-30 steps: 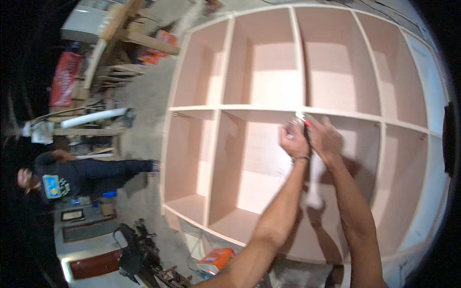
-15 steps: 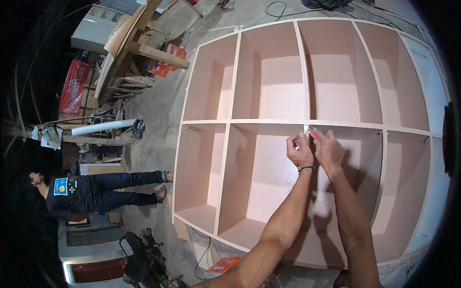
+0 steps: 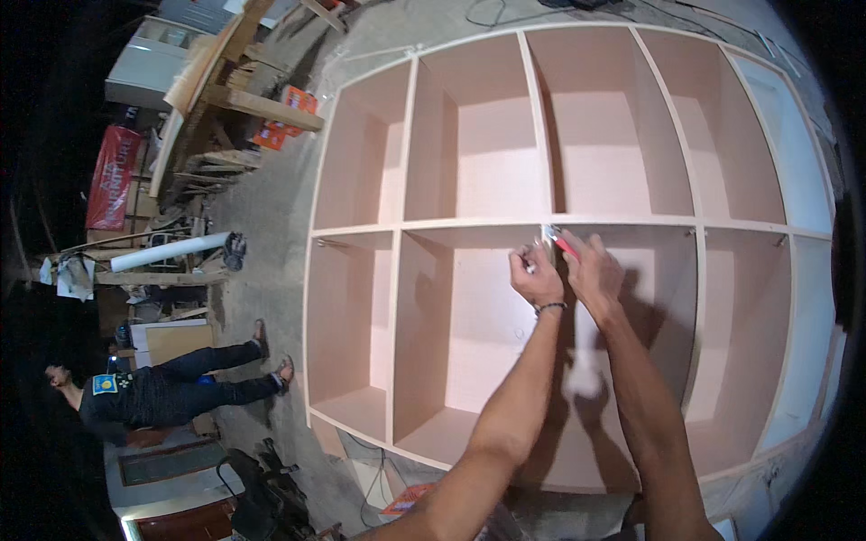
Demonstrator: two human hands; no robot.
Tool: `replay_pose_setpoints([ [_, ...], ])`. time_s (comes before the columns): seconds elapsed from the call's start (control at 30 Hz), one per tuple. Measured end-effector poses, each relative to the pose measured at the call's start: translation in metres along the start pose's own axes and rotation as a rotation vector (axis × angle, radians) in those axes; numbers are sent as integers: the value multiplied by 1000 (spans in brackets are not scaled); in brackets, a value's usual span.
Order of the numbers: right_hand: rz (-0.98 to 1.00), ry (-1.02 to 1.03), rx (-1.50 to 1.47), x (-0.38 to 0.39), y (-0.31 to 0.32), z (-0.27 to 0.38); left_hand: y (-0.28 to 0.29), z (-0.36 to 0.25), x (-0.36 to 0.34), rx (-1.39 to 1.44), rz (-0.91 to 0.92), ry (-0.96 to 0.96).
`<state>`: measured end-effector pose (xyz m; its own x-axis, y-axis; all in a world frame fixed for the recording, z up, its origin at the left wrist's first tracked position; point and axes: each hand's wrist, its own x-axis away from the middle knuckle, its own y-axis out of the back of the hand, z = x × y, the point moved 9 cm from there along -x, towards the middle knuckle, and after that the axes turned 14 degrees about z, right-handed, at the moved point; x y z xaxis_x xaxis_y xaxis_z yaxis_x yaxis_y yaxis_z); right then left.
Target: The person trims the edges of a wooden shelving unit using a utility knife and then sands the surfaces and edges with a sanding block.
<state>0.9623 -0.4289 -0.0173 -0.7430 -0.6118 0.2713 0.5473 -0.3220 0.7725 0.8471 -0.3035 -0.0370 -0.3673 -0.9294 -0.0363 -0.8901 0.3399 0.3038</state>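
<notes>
A large cabinet carcass [image 3: 469,222] with pale pink panels and cream edges lies before me, divided into several open compartments. My right hand [image 3: 593,275] grips a slim red-handled tool [image 3: 566,245] with a pale metallic tip; its exact kind is unclear. That tip meets the front edge where an upright divider [image 3: 547,236] joins the long middle panel. Just left of it, my left hand [image 3: 538,278] has its fingers curled close together by the divider edge. Whatever they pinch, if anything, is too small to make out. A dark bracelet [image 3: 549,307] circles my left wrist.
Small metal hinge pieces [image 3: 690,232] sit along the middle panel. Another person [image 3: 180,388] stands on the concrete floor at left, near a white roll [image 3: 171,252], timber [image 3: 262,106] and orange boxes [image 3: 287,117]. A dark stroller-like object [image 3: 257,496] stands lower left; cables run nearby.
The view has shifted, so the cabinet and my hands appear farther left. Both hands stay at the same divider joint. The other person's legs have changed position.
</notes>
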Motion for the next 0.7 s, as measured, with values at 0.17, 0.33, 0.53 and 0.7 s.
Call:
replay_pose_setpoints([
  [0.17,111,115,117,-25,-9,-7,6,7,-6,-4,-71,-26],
  [0.33,75,237,58,-32,5,-9,11,1,-12,40,-101,-155],
  [0.53,40,241,99,-27,5,-10,8,14,-10,77,-70,-142],
  [0.7,-124,271,136,-15,6,0,9,12,-9,66,-79,-140],
])
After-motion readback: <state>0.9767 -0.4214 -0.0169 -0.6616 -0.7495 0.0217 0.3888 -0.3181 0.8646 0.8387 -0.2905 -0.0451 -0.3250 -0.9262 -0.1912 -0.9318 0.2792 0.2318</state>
